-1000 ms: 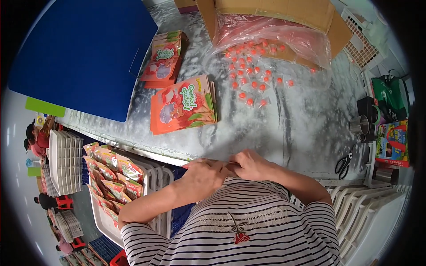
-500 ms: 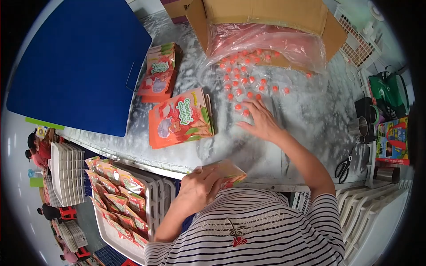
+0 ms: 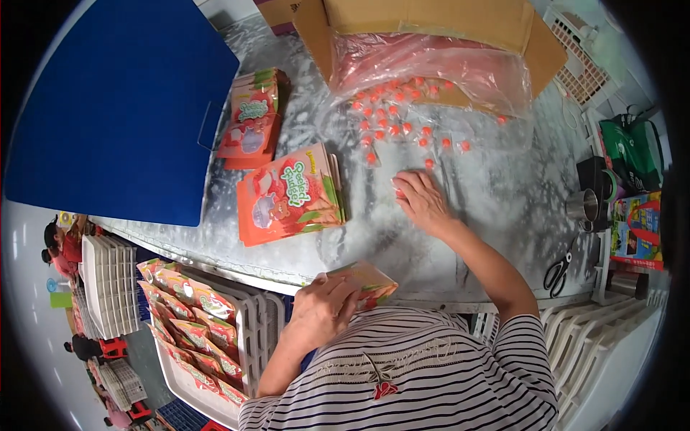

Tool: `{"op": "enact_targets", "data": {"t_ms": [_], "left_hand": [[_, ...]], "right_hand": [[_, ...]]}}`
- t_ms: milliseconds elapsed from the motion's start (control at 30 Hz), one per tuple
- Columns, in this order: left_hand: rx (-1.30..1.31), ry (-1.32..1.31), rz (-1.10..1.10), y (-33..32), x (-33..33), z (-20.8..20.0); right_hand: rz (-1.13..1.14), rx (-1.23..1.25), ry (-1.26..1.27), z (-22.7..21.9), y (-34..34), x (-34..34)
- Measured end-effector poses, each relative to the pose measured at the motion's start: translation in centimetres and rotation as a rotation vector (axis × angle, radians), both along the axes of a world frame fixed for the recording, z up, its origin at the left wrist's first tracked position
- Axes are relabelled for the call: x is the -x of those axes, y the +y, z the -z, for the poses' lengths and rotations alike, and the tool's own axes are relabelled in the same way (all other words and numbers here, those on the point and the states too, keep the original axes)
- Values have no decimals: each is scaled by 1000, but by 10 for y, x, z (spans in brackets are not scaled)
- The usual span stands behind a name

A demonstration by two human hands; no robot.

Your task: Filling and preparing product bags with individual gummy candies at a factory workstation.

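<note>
Near the lower middle of the frame, the left hand [image 3: 325, 305] is gripping an orange printed pouch [image 3: 370, 279] by its near edge, fingers closed over it, holding it at the table's front lip just above the striped shirt. The right hand [image 3: 422, 201] is lying palm down at centre frame, fingers spread and slightly curled over a small wrapped orange sweet [image 3: 399, 192], with more sweets [image 3: 392, 115] scattered toward the upper middle, spilling from a clear plastic bag [image 3: 431, 65] in a cardboard box [image 3: 431, 21]. The pouch is looking light, thin and floppy, probably slick, so pinching it at a sealed edge seems safest. The sweets are appearing tiny, light and crinkly, best picked up with the fingertips. Two stacks of flat pouches [image 3: 291, 194] are sitting left of centre on the grey table [image 3: 503, 187]
</note>
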State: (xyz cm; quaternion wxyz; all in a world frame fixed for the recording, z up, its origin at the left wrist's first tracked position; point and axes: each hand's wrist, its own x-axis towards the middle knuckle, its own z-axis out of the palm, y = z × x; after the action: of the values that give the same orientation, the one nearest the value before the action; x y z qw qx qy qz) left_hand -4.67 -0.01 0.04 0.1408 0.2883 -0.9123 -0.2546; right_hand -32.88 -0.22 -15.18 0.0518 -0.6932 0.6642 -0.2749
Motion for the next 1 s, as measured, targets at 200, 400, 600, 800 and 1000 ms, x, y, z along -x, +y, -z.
{"op": "enact_targets", "data": {"t_ms": [200,400,600,800,1000], "left_hand": [[15,24,45,-6,4,6],[-10,29,-5,0,1,7],[-10,26,-18,2,-4,11],[14,12,80,-5,2,6],[42,28,79,1,7,7]], "right_hand": [[82,125,-258,-15,20,20],[31,-44,-252,-12,6,41],[-231,-173,30,-24,43,1],[-256,-189,62,-10,64,-12],[-159,-85,19,-21,42,-34]]}}
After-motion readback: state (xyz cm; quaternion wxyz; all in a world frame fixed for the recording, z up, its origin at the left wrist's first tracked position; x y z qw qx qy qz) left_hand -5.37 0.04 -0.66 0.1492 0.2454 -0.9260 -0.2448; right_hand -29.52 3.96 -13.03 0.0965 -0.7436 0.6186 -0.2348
